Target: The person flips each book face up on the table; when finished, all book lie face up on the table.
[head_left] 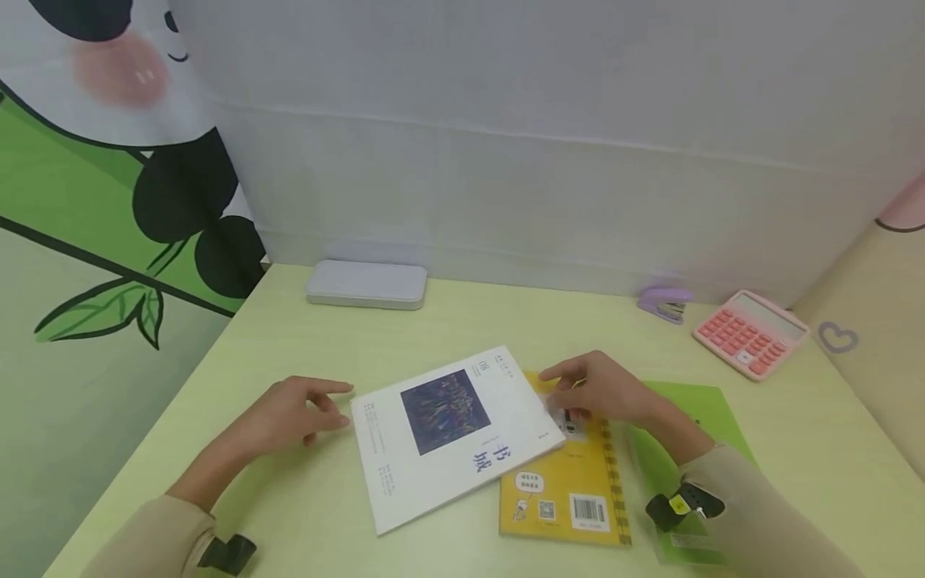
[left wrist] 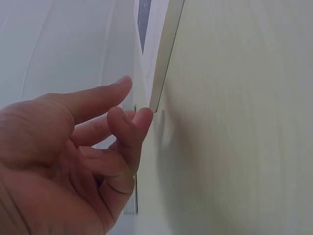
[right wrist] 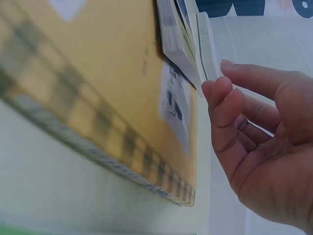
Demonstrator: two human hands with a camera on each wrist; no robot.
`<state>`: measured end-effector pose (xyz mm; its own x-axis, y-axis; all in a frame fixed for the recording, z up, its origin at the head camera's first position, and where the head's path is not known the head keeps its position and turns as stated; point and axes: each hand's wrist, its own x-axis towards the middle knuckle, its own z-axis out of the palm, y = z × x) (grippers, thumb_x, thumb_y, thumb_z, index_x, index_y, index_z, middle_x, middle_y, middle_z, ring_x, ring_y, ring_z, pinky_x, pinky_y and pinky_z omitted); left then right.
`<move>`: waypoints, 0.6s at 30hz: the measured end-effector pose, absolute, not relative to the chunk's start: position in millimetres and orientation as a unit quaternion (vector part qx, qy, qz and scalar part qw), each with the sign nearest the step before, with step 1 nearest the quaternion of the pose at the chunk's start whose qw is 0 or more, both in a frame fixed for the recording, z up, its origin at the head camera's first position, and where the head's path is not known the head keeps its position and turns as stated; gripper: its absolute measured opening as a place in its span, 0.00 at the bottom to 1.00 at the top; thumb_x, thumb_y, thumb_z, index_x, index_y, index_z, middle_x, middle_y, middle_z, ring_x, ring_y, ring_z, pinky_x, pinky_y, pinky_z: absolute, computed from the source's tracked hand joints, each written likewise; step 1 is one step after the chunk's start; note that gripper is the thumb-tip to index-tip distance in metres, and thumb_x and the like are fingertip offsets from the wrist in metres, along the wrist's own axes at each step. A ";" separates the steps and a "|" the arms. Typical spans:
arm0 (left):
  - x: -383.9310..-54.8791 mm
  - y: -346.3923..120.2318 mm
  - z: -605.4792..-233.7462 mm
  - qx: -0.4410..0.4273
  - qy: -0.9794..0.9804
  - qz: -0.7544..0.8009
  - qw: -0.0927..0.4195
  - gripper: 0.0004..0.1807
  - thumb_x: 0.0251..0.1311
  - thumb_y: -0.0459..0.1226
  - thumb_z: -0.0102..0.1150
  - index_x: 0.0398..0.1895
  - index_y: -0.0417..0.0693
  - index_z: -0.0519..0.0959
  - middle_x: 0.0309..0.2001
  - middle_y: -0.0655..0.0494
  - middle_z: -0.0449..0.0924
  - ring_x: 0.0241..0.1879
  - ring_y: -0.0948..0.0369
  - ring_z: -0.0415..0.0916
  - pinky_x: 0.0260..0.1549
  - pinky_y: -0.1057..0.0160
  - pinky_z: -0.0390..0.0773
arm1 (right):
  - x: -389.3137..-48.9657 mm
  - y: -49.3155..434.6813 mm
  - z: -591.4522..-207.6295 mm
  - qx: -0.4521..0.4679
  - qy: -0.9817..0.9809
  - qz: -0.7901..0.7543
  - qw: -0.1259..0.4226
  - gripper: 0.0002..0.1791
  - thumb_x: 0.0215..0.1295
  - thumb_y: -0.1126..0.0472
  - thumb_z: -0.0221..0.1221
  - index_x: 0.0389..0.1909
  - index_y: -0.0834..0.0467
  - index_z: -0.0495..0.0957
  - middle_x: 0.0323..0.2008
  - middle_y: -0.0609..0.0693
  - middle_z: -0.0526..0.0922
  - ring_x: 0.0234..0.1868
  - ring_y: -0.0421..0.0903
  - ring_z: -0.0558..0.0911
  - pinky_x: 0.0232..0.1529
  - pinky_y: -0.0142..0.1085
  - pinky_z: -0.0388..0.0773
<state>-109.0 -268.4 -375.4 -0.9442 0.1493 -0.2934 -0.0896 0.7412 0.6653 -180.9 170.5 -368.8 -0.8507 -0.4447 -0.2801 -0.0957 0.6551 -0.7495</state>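
Observation:
In the head view a white book (head_left: pixel 390 449) with a dark picture on its cover lies slanted, its right part over a yellow spiral notebook (head_left: pixel 578 490). Just off the book's left edge is my left hand (head_left: pixel 289 413), index finger extended and the other fingers loosely bent. The left wrist view has these fingers (left wrist: pixel 100 100) close by a corner of the book (left wrist: pixel 160 58), gripping nothing. My right hand (head_left: pixel 603 391) hovers over the notebook by the book's right edge. In the right wrist view its fingertips (right wrist: pixel 222 88) appear near the book's edge; contact is unclear.
A green folder (head_left: pixel 697 409) lies partly beneath my right forearm. Along the back stand a pale flat case (head_left: pixel 367 283) at left and a purple stapler (head_left: pixel 665 301) with a pink calculator (head_left: pixel 751 333) at right. A white curtain (head_left: pixel 542 193) rises behind the table.

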 end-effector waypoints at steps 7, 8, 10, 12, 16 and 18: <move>-120.8 -269.5 -383.3 0.042 0.917 0.365 0.158 0.22 0.63 0.32 0.71 0.61 0.40 0.84 0.37 0.53 0.83 0.20 0.60 0.71 0.20 0.66 0.64 | -152.9 176.1 -372.1 -0.173 0.871 -0.390 0.243 0.25 0.64 0.59 0.73 0.61 0.62 0.84 0.27 0.49 0.84 0.23 0.43 0.77 0.25 0.31 0.75; -121.6 -269.5 -384.3 0.042 0.916 0.367 0.158 0.22 0.63 0.31 0.71 0.60 0.40 0.85 0.37 0.53 0.83 0.20 0.60 0.71 0.20 0.66 0.64 | -149.8 176.2 -373.0 -0.173 0.870 -0.390 0.245 0.26 0.64 0.59 0.73 0.62 0.62 0.84 0.26 0.49 0.84 0.22 0.43 0.77 0.24 0.31 0.75; -122.5 -269.3 -385.7 0.041 0.915 0.370 0.159 0.20 0.63 0.30 0.70 0.59 0.40 0.86 0.35 0.54 0.83 0.20 0.60 0.71 0.19 0.66 0.63 | -144.9 176.3 -375.4 -0.175 0.870 -0.390 0.244 0.26 0.64 0.59 0.73 0.62 0.63 0.83 0.26 0.48 0.85 0.21 0.42 0.78 0.23 0.31 0.75; -123.2 -269.3 -386.5 0.047 0.914 0.371 0.155 0.20 0.62 0.29 0.70 0.59 0.38 0.86 0.35 0.55 0.83 0.20 0.61 0.70 0.19 0.66 0.63 | -141.5 175.9 -377.4 -0.169 0.872 -0.391 0.242 0.26 0.63 0.60 0.73 0.62 0.63 0.83 0.26 0.48 0.85 0.21 0.42 0.78 0.22 0.30 0.76; -124.9 -266.6 -387.6 0.054 0.916 0.373 0.141 0.20 0.60 0.29 0.72 0.57 0.37 0.86 0.35 0.54 0.84 0.20 0.60 0.71 0.19 0.67 0.64 | -138.1 175.3 -380.0 -0.149 0.874 -0.398 0.236 0.26 0.63 0.61 0.73 0.62 0.63 0.83 0.27 0.48 0.85 0.21 0.42 0.80 0.22 0.31 0.77; -126.0 -264.5 -388.7 0.052 0.918 0.370 0.133 0.19 0.59 0.28 0.72 0.56 0.37 0.87 0.35 0.54 0.83 0.21 0.60 0.71 0.19 0.67 0.65 | -137.1 175.6 -380.5 -0.143 0.875 -0.399 0.234 0.27 0.62 0.62 0.73 0.62 0.63 0.83 0.27 0.49 0.84 0.21 0.43 0.80 0.23 0.31 0.78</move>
